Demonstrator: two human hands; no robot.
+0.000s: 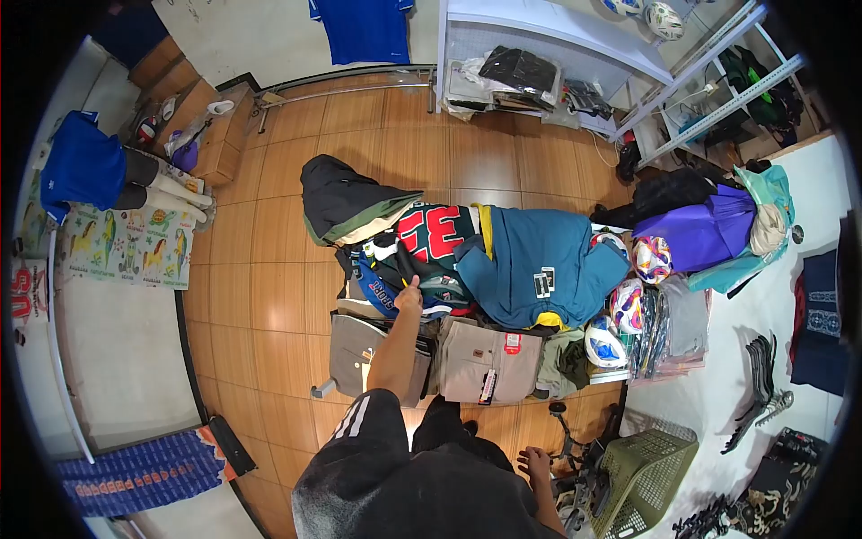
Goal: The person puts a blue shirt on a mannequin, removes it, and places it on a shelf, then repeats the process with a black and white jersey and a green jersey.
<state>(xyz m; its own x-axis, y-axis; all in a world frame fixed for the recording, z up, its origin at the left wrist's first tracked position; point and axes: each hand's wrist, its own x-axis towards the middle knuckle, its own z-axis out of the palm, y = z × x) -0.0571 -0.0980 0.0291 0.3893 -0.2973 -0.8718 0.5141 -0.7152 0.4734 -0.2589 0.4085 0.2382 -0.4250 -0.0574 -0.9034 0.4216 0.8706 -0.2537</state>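
My left hand [409, 295] reaches into the pile of clothes, its fingers closed on the lower end of a long black item [408, 262] whose kind I cannot make out. Beside it lies a blue garment with "SPORT" lettering [379, 289]. Just beyond is a dark green jersey with red numbers [436, 234]. Low at the right, my right hand [535, 463] hangs by my side, its fingers apart and holding nothing. A green plastic basket [642, 481] stands near it.
A teal shirt [539, 260], a black hooded jacket [346, 198] and beige folded garments [485, 359] cover the display. Several balls [607, 346] and a purple cloth [691, 234] sit rightward. White shelves [557, 31] stand at the back, and a blue-shirted mannequin [85, 166] at left.
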